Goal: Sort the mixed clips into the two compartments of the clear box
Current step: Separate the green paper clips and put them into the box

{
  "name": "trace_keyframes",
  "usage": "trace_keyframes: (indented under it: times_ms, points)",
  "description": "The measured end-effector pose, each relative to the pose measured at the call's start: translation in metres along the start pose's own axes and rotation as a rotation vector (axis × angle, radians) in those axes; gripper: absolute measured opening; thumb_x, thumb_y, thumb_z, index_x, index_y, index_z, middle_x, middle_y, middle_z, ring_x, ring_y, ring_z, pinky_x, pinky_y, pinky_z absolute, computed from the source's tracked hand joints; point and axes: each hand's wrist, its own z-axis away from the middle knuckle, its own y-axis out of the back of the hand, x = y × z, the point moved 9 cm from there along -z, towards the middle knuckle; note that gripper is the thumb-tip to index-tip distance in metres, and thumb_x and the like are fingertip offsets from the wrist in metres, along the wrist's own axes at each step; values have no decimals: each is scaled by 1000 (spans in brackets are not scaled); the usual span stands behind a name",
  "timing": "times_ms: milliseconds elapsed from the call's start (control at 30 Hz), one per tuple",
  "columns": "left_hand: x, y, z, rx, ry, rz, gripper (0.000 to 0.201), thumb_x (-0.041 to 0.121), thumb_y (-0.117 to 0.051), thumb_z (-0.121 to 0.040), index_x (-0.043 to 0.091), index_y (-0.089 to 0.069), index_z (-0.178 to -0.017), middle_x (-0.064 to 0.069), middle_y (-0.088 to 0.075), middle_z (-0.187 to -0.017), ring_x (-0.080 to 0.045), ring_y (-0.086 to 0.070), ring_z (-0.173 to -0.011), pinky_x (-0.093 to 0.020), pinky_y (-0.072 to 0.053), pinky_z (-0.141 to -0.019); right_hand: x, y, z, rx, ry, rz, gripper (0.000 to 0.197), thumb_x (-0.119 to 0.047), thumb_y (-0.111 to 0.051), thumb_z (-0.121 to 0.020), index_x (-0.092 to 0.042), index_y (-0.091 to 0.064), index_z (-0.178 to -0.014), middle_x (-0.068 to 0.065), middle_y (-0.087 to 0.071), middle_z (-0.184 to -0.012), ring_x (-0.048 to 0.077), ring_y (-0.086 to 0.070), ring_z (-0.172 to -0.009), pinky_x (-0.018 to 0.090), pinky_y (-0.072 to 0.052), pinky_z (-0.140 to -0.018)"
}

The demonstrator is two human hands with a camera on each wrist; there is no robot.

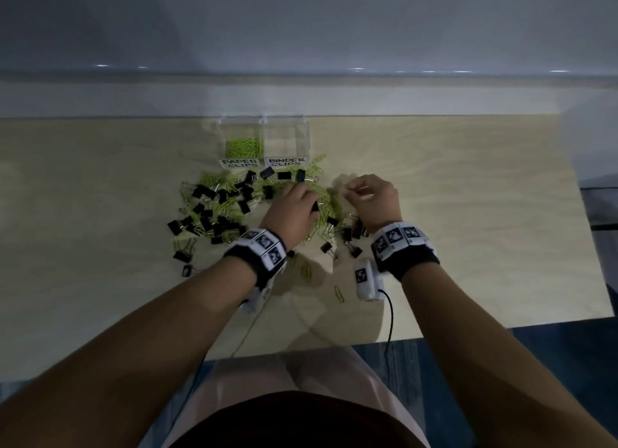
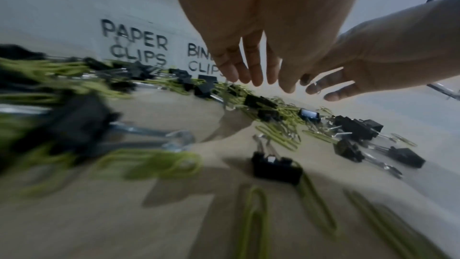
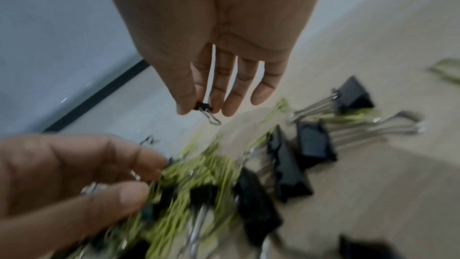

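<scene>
The clear box (image 1: 264, 139) stands at the far edge of the pale wooden tabletop (image 1: 468, 213), a see-through case split by a wall into two compartments. Two white labels (image 1: 239, 162) on its front wall read PAPER CLIPS, on the left, and BINDER CLIPS, on the right. The compartment behind the PAPER CLIPS label holds a small heap of lime-green paper clips (image 1: 243, 146); the one behind the BINDER CLIPS label shows no clips in the head view.

Just in front of the box the mixed clips (image 1: 220, 206) lie scattered in a loose pile. They are of two kinds: thin lime-green wire paper clips, and black binder clips (image 2: 276, 168) with folded black bodies and silver wire handles. The pile spreads from the box's front wall toward the person, thickest in front of the PAPER CLIPS label. A few single green clips (image 1: 339, 293) lie apart, farther from the box.

The left hand (image 1: 291, 210) reaches into the pile in front of the BINDER CLIPS label. Its fingers (image 2: 254, 70) are nearly straight in the left wrist view, a relaxed grip holding nothing that I can see.

The right hand (image 1: 373, 196) is raised off the tabletop, in front of the box and to the right of the BINDER CLIPS label. Its thumb and forefinger form a narrow grip pinching one small black binder clip (image 3: 205, 106), whose silver handle hangs below the fingertips; the other fingers are straight.

Both wrists wear black bands with white patterned markers (image 1: 264, 243).
</scene>
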Motion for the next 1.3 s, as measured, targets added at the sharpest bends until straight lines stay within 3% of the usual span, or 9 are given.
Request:
trace_keyframes:
  times_ms: [100,233,367,467,600,800,1000,1133,1300]
  points:
    - [0,-10,-18,-41,41,-41,31,15,-53,-92,10,-55,-122,-7,-53,-125,-27,-43,-116,-37,-38,-97,21,34,-4,104,-53,59,6,-18,-70,-80,-13,-67,-83,1,-68,-81,14,-62,-73,32,-55,-72]
    - [-3,-12,-21,-58,19,-9,29,9,-52,-90,9,-56,-118,-8,-54,-122,-28,-46,-111,-37,-40,-94,33,48,0,142,9,400,15,-23,-65,-81,-17,-67,-95,8,-61,-103,29,-57,-95,46,-48,-80]
    - [-11,-8,-2,-52,-16,81,32,11,-55,-90,10,-54,-121,-9,-51,-117,-23,-50,-106,-36,-46,-90,5,10,21,-1,179,561,16,-23,-62,-81,-21,-66,-96,-1,-59,-102,24,-52,-99,47,-39,-90]
    - [-18,3,14,-14,-18,149,31,10,-56,-89,14,-54,-119,-4,-50,-116,-15,-54,-94,-26,-49,-79,-14,-31,40,-155,306,626,21,-21,-63,-78,-22,-66,-99,1,-58,-98,27,-49,-94,44,-35,-84]
    - [-49,21,36,134,136,225,26,7,-56,-86,14,-56,-112,-2,-49,-110,-10,-50,-86,-23,-47,-74,-11,-55,47,-233,326,742,34,-24,-64,-76,-27,-62,-110,1,-55,-105,28,-48,-98,45,-36,-83]
    - [-34,6,33,50,-46,18,27,19,-61,-83,13,-62,-110,-3,-55,-112,-23,-46,-109,-38,-44,-92,-11,-48,49,-210,386,716,9,-16,-61,-72,-21,-63,-79,0,-56,-87,26,-51,-84,37,-28,-75]
    - [-10,-9,20,-57,-140,-79,23,32,-57,-88,12,-67,-87,0,-58,-99,-21,-46,-102,-39,-43,-89,3,-22,49,-263,299,555,5,-26,-69,-75,-23,-67,-79,-4,-58,-86,23,-53,-86,39,-37,-79]
    - [9,8,-12,-44,-157,-66,20,23,-53,-92,11,-61,-104,-3,-54,-114,-19,-45,-110,-36,-41,-99,14,12,14,-51,116,479,24,-7,-66,-76,-12,-65,-100,7,-59,-101,27,-59,-89,43,-52,-83]
    - [20,-1,-56,-170,-71,-224,56,-4,-48,-85,1,-34,-139,-23,-23,-150,-33,-24,-139,-42,-26,-115,-1,2,-2,-138,48,592,21,6,-50,-82,2,-60,-100,17,-54,-103,33,-57,-95,41,-52,-86]
